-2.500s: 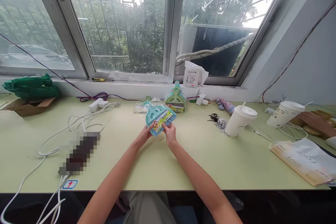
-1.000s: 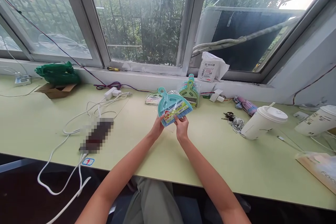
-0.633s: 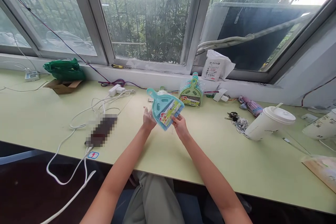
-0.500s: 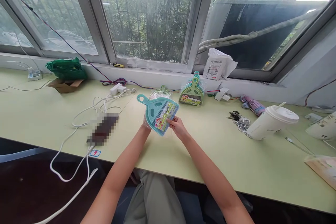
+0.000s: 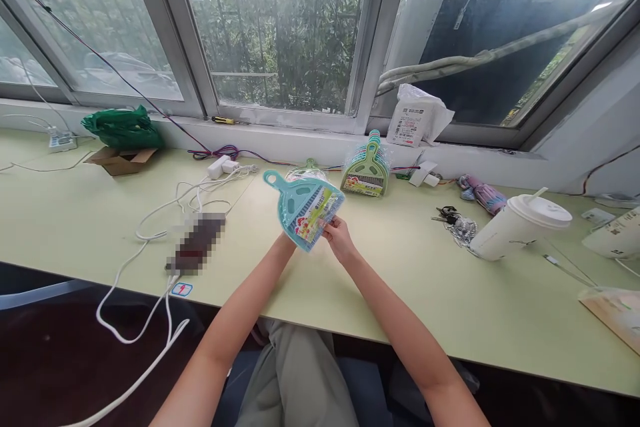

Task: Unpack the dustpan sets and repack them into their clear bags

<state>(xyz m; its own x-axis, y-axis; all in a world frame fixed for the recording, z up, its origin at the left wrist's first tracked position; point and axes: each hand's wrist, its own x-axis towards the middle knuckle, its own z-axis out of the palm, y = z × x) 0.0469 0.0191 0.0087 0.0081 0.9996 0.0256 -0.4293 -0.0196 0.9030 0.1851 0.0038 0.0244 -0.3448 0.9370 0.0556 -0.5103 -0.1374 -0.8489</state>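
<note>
A light-blue dustpan with a small brush (image 5: pixel 300 199), wrapped in clear film with a colourful label, is held up over the table, its looped handle towards the upper left. My right hand (image 5: pixel 340 240) pinches its lower right edge between thumb and fingers. Behind the pan is my left hand (image 5: pixel 287 244); only the wrist side shows and its fingers are hidden. Just beyond, another wrapped dustpan with a green handle (image 5: pixel 311 164) is partly covered by the blue one. A row of wrapped dustpans (image 5: pixel 367 170), green in front, stands upright near the window wall.
Left on the pale green table (image 5: pixel 400 293) lie a blurred-out dark device (image 5: pixel 197 243) and white cables (image 5: pixel 145 230). A green bag (image 5: pixel 123 128) sits in a cardboard box (image 5: pixel 120 160). Rightward are keys (image 5: pixel 447 215), a folded umbrella (image 5: pixel 483 195) and a white lidded cup (image 5: pixel 520 227).
The blue dustpan has shifted slightly right and tilted a little, with both hands moving along. Less of my left hand shows beside it now.
</note>
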